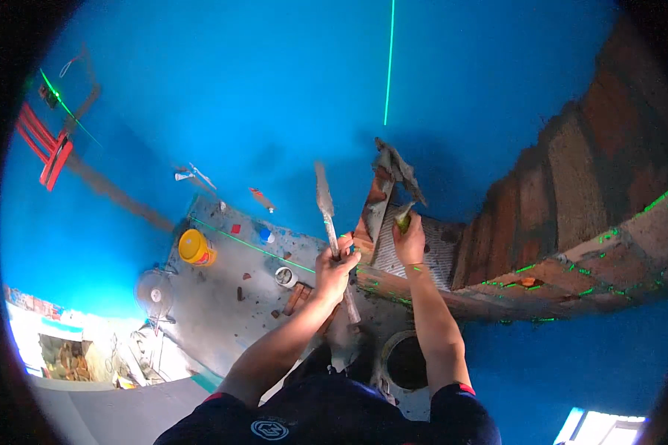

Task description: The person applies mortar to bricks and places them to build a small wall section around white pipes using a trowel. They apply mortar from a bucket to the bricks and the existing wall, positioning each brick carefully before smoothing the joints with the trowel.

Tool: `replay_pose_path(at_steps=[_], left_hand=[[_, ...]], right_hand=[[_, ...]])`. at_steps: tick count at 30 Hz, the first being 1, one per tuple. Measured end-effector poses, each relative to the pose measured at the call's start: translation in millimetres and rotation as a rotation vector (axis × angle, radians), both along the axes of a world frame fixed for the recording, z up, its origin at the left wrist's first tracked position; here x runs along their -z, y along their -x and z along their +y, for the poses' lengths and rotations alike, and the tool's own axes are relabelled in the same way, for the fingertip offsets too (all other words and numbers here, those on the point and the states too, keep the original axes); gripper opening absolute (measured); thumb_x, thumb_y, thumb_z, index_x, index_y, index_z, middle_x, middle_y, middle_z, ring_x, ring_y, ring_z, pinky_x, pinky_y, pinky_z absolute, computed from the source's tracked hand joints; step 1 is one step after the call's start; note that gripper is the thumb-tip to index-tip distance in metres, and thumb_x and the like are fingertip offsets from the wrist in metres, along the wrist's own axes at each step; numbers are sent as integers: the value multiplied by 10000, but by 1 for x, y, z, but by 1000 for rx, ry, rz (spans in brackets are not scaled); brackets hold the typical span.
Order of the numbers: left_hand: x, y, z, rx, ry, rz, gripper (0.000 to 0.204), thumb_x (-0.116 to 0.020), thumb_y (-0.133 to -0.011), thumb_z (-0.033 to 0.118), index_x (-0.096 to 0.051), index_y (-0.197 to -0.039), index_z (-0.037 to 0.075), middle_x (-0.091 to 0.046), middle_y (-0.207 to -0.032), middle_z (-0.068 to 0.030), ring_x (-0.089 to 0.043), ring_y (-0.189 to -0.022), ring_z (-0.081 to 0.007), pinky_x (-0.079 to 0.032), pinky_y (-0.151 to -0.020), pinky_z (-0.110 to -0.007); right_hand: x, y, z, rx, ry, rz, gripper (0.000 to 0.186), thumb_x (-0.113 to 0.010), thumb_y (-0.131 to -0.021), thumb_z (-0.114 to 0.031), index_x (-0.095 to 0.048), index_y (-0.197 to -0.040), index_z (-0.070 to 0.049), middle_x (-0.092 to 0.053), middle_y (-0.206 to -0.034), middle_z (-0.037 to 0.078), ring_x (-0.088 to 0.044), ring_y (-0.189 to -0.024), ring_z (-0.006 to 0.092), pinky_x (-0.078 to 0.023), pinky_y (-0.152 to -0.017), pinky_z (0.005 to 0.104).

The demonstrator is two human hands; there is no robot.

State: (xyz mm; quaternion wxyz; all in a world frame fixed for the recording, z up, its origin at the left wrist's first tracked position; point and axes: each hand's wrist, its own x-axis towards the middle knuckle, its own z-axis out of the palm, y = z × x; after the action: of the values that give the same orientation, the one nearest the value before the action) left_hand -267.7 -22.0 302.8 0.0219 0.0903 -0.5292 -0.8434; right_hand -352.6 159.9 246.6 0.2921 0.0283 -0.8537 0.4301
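Note:
My left hand (334, 271) is closed round a long, thin, grey-smeared tool (323, 194) that widens into a flat blade at its far end. The lower end of this tool reaches back toward my body. My right hand (410, 243) grips a small yellow-green object (403, 219), perhaps a handle; its far part is hard to make out. Between and beyond my hands stands the end of a brick wall (371, 215), topped by a ragged grey lump (398, 169) that looks like mortar. A ribbed grey surface (424, 248) lies beside my right hand.
A brick wall (571, 170) rises at the right against the blue wall (237, 67). On the littered floor (208, 289) are a yellow bucket (195, 247), a fan (155, 295), a small white pot (285, 277) and loose bricks (298, 298). A dark round bucket (407, 362) stands near my legs. Green laser lines cross the walls.

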Motion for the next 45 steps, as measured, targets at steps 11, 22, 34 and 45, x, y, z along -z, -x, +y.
replay_pose_path(at_steps=[11, 22, 34, 45], left_hand=[[-12, 0, 11, -26, -96, -29, 354, -699, -774, -65, -604, -1104, 20, -570, -969, 30, -444, -757, -29, -420, -720, -191], [-23, 4, 4, 4, 59, -75, 347, -672, -793, -67, -583, -1122, -1, -506, -843, 50, -437, -719, -33, -425, -797, -223], [-12, 3, 1, 35, -17, 6, 399, -648, -793, -98, -564, -1174, -16, -561, -1078, -6, -458, -795, -42, -444, -795, -215], [-21, -1, -2, 36, 50, 15, 385, -635, -773, -117, -578, -1140, -14, -572, -1023, 16, -476, -817, -49, -415, -798, -209]], right_hand=[[48, -18, -10, 120, -162, -22, 382, -692, -795, -154, -436, -1017, 23, -504, -874, 232, -518, -822, 430, -444, -668, 480], [54, -87, -16, 199, -388, -128, 354, -686, -736, -164, -451, -940, 5, -489, -907, 215, -505, -836, 413, -430, -724, 480], [19, -73, -18, 116, -209, -30, 355, -646, -723, -32, -443, -1009, 28, -496, -949, 238, -504, -879, 444, -423, -751, 501], [52, -104, -43, 141, -377, -198, 451, -679, -758, -118, -417, -1061, 90, -460, -1081, 323, -478, -1003, 490, -427, -862, 501]])
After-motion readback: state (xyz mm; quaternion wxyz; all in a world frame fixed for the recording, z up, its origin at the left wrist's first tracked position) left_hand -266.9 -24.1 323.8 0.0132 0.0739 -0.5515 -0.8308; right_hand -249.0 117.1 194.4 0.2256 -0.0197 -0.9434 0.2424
